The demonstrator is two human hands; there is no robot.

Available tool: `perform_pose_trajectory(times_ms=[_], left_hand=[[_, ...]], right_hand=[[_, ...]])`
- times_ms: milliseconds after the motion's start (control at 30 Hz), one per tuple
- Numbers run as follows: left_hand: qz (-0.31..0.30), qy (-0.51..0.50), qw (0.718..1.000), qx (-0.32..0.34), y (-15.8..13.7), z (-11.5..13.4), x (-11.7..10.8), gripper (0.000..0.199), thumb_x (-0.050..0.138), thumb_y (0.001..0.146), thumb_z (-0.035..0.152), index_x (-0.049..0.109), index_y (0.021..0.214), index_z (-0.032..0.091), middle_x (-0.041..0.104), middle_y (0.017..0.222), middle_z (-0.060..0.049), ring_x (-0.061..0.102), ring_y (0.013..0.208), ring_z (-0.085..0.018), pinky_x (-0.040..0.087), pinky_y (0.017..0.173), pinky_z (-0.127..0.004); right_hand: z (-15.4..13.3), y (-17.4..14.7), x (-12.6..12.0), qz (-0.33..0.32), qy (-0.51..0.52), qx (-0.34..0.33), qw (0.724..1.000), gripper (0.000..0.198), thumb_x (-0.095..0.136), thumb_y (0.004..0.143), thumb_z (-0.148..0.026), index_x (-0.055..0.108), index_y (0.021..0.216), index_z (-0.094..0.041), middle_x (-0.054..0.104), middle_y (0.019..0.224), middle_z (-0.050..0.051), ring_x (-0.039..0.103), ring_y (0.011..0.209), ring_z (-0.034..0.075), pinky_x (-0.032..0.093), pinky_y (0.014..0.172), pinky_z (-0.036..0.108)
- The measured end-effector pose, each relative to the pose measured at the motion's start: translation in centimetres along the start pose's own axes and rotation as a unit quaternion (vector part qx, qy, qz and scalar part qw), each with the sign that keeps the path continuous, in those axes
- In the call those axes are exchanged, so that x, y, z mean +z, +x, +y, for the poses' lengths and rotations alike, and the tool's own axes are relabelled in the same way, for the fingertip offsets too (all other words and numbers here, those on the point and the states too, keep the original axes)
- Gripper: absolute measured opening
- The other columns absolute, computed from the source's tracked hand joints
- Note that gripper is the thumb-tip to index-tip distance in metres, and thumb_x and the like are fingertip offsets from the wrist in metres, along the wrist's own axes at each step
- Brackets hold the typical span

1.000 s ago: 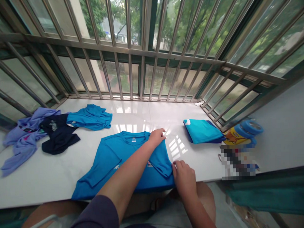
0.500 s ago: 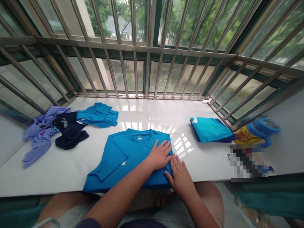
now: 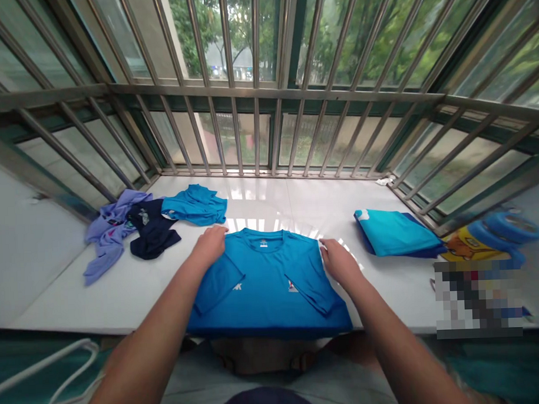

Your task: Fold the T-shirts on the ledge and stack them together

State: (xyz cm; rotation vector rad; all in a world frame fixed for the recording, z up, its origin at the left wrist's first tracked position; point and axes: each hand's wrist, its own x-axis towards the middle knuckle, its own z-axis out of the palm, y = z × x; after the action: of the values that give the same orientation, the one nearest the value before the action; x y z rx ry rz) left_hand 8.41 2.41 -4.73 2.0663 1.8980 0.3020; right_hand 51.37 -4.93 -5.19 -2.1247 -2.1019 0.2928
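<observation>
A blue T-shirt (image 3: pixel 266 284) lies front up on the white ledge, collar toward the window, both sleeves folded inward over the chest. Its lower part hangs over the front edge. My left hand (image 3: pixel 211 246) is closed at the left shoulder corner, its fingertips partly hidden behind the hand. At the right shoulder corner, my right hand (image 3: pixel 341 261) pinches the fabric between thumb and fingers. Small white prints show near each sleeve.
Crumpled purple (image 3: pixel 109 231), navy (image 3: pixel 153 229) and blue clothes (image 3: pixel 196 206) lie at the left. Folded turquoise and navy garments (image 3: pixel 397 233) sit at the right, beside a blue-and-yellow bottle (image 3: pixel 483 239). Metal bars (image 3: pixel 257 93) close off the back. A white hanger (image 3: pixel 72 362) shows lower left.
My hands have moved apart from the shirt's right side to its two shoulder corners. The right sleeve now lies folded inward. The view has shifted slightly left.
</observation>
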Motion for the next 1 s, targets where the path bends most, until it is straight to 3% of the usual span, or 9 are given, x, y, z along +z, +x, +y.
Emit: perform_pose_trajectory(times_ms=[67, 167, 267, 400, 567, 700, 800, 900, 1000], left_hand=[[-0.025, -0.002, 0.999, -0.027, 1.5, -2.5, -1.6, 0.038, 0.063, 0.089, 0.027, 0.076, 0.123, 0.017, 0.076, 0.13, -0.019, 0.067, 0.126, -0.039, 0.051, 0.106, -0.045], [-0.066, -0.031, 0.996, -0.043, 2.8, -4.5, -2.7, 0.027, 0.077, 0.077, 0.036, 0.08, 0.099, 0.02, 0.081, 0.097, -0.011, 0.074, 0.1, -0.033, 0.055, 0.087, -0.035], [-0.106, -0.067, 0.991, -0.05, 3.6, -5.1, -2.7, 0.024, 0.085, 0.067, 0.043, 0.077, 0.077, 0.024, 0.079, 0.08, -0.004, 0.073, 0.084, -0.027, 0.051, 0.07, -0.029], [-0.124, -0.096, 0.986, -0.057, 4.8, -5.2, -2.2, 0.032, 0.093, 0.054, 0.045, 0.071, 0.062, 0.024, 0.074, 0.067, -0.001, 0.07, 0.077, -0.025, 0.045, 0.065, -0.029], [-0.1, -0.126, 0.985, -0.066, 6.9, -4.7, -2.1, 0.036, 0.095, 0.054, 0.047, 0.068, 0.061, 0.024, 0.069, 0.06, 0.001, 0.067, 0.07, -0.023, 0.042, 0.062, -0.029], [-0.036, -0.156, 0.984, -0.082, 8.8, -3.5, -2.6, 0.035, 0.091, 0.067, 0.046, 0.065, 0.067, 0.022, 0.066, 0.056, 0.002, 0.067, 0.064, -0.021, 0.044, 0.062, -0.028], [0.021, -0.193, 0.977, -0.088, 9.3, -2.5, -3.4, 0.033, 0.085, 0.078, 0.047, 0.065, 0.08, 0.021, 0.07, 0.064, 0.001, 0.073, 0.069, -0.021, 0.05, 0.065, -0.027], [0.054, -0.23, 0.969, -0.077, 7.1, -2.6, -4.0, 0.031, 0.078, 0.085, 0.049, 0.067, 0.093, 0.021, 0.078, 0.08, -0.003, 0.079, 0.081, -0.023, 0.058, 0.071, -0.029], [0.102, -0.224, 0.968, -0.048, 2.1, -4.4, -3.5, 0.03, 0.074, 0.086, 0.051, 0.072, 0.096, 0.022, 0.083, 0.089, -0.004, 0.08, 0.088, -0.024, 0.06, 0.079, -0.031]], right_hand=[[0.3, 3.1, -0.8, -0.03, -0.01, 0.02, 0.999, 0.044, 0.055, 0.108, -0.025, 0.064, 0.149, -0.01, 0.07, 0.142, 0.02, 0.068, 0.128, 0.028, 0.049, 0.105, 0.033], [0.6, 6.3, -1.0, -0.074, -0.012, 0.027, 0.997, 0.032, 0.073, 0.099, -0.026, 0.078, 0.128, -0.014, 0.081, 0.117, 0.013, 0.075, 0.109, 0.025, 0.05, 0.09, 0.029], [0.7, 7.7, -0.7, -0.097, -0.017, 0.037, 0.994, 0.02, 0.08, 0.093, -0.025, 0.084, 0.11, -0.016, 0.082, 0.105, 0.011, 0.076, 0.099, 0.024, 0.048, 0.081, 0.028], [0.8, 8.4, -0.5, -0.105, -0.015, 0.04, 0.994, 0.011, 0.082, 0.09, -0.025, 0.086, 0.098, -0.017, 0.083, 0.099, 0.009, 0.076, 0.094, 0.022, 0.046, 0.076, 0.026], [0.8, 10.2, -0.9, -0.07, -0.004, 0.061, 0.996, 0.013, 0.08, 0.092, -0.025, 0.086, 0.101, -0.017, 0.082, 0.101, 0.01, 0.074, 0.095, 0.022, 0.046, 0.079, 0.027], [-0.4, 12.9, -1.9, -0.003, 0.009, 0.09, 0.996, 0.018, 0.074, 0.094, -0.022, 0.084, 0.107, -0.014, 0.081, 0.11, 0.015, 0.072, 0.102, 0.024, 0.046, 0.083, 0.029], [-1.7, 13.8, -3.2, 0.047, 0.039, 0.093, 0.994, 0.021, 0.069, 0.096, -0.023, 0.081, 0.11, -0.014, 0.081, 0.103, 0.012, 0.072, 0.096, 0.022, 0.046, 0.081, 0.029], [-2.0, 12.0, -4.2, 0.091, 0.072, 0.073, 0.991, 0.018, 0.066, 0.098, -0.027, 0.077, 0.11, -0.019, 0.081, 0.099, 0.007, 0.072, 0.091, 0.02, 0.048, 0.08, 0.028], [-0.6, 7.3, -3.7, 0.124, 0.108, 0.034, 0.986, 0.015, 0.065, 0.099, -0.035, 0.073, 0.103, -0.022, 0.079, 0.097, 0.004, 0.073, 0.088, 0.022, 0.051, 0.079, 0.03]])
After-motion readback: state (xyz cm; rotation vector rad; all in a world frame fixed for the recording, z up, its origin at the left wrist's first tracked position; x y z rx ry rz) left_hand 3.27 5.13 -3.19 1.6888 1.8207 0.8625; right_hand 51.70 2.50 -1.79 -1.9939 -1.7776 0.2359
